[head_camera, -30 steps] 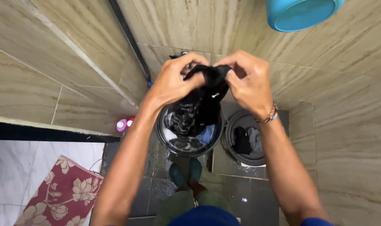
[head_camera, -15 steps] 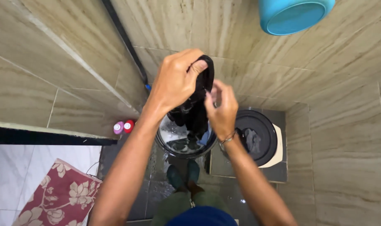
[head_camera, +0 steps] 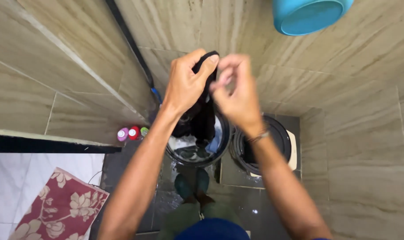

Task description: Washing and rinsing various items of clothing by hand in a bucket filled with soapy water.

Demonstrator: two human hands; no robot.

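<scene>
The left hand [head_camera: 186, 84] pinches the top of a wet black garment [head_camera: 204, 113] hanging limp over the soapy bucket [head_camera: 224, 144], the right hand [head_camera: 237, 95], fingers loosely curled, beside it; soft, heavy with water, probably slippery, best gripped bunched near its top edge.

Black garment [head_camera: 205, 113]; blue basin [head_camera: 310, 15]; red floral mat [head_camera: 60, 209].
</scene>
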